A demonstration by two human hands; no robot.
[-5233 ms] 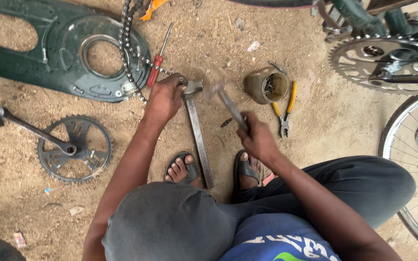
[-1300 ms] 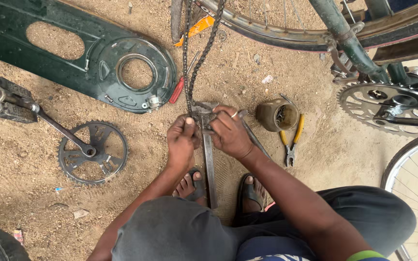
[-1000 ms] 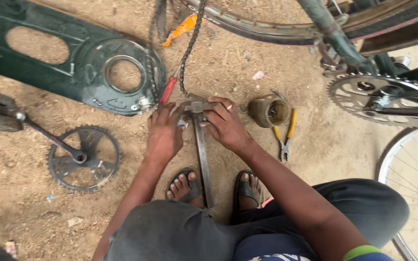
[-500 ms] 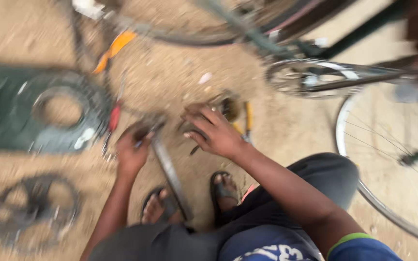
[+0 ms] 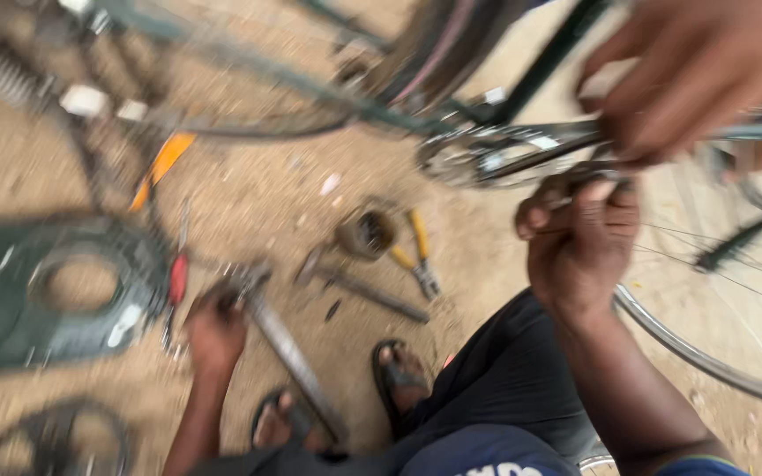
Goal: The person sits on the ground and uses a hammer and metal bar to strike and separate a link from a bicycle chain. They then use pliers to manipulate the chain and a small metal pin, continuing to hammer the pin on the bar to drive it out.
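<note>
Left hand: I see my left hand (image 5: pixel 215 333) low on the sandy ground, curled round the top end of a long metal bar (image 5: pixel 288 353).
Right hand: my right hand (image 5: pixel 582 242) is up high, fingers curled at the bike's toothed gear (image 5: pixel 487 159). It is too blurry for me to tell what it grips.
Other hand: another person's hand (image 5: pixel 690 75) is just above mine.
Near the bar: a red-handled screwdriver (image 5: pixel 176 278) lies beside my left hand.
Farther out: a small round tin (image 5: pixel 365 234), yellow pliers (image 5: pixel 418 251), a dark green chain cover (image 5: pixel 46 300).
</note>
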